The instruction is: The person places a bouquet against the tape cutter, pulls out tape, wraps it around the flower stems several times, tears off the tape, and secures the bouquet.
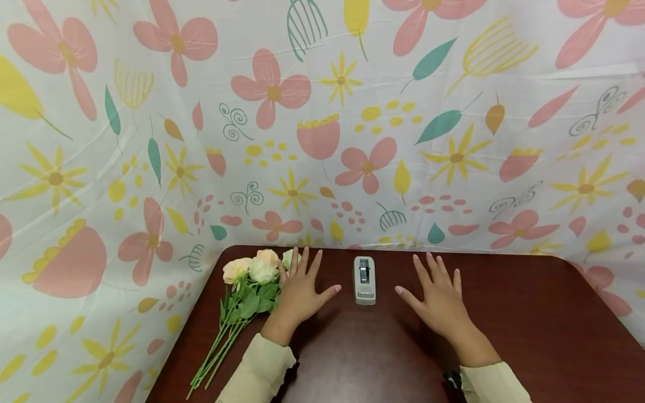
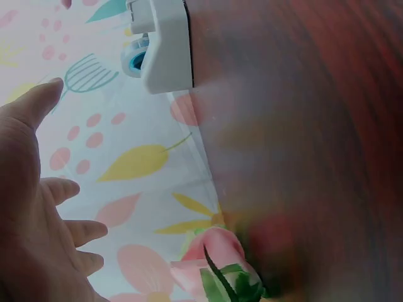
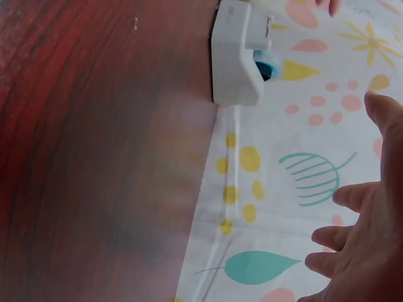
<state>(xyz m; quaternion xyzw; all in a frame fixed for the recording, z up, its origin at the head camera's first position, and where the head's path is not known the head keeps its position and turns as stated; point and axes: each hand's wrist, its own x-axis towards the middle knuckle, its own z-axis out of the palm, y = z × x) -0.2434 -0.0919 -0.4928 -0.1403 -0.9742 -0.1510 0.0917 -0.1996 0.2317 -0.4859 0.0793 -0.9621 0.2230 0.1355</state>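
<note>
Standing upright on the table [image 1: 554, 313], near its far edge: a pale grey dispenser [image 1: 365, 287], lengthwise toward the camera, between left grip [image 1: 300, 294] and right grip [image 1: 438, 302], apart from both. Seated in its open slot, in the farther half: one roll of tape [image 3: 271, 65], its core bluish in both wrist views.

Left grip wide, fingers spread and pointing away from the camera, thumb out toward the dispenser. Right grip equally wide, palm toward the table, thumb likewise turned inward. Cream sleeves [image 1: 267, 369] behind both; at the right cuff, something dark [image 1: 452, 379], too little shown to name.

Lying left of the left grip: a bunch of flowers [image 1: 249, 305], with peach and cream heads at the far end, green leaves below, bare stems slanting down to the near left. One head partly hidden behind the left fingers; contact impossible to tell.

Table dark red-brown, glossy, far corners rounded, with a soft sheen near the middle and shadows beneath the arms. Behind it and along the left, a white cloth [image 1: 363, 120], faintly creased, printed with pink and yellow blossoms, teal leaves and grey-green curls.
</note>
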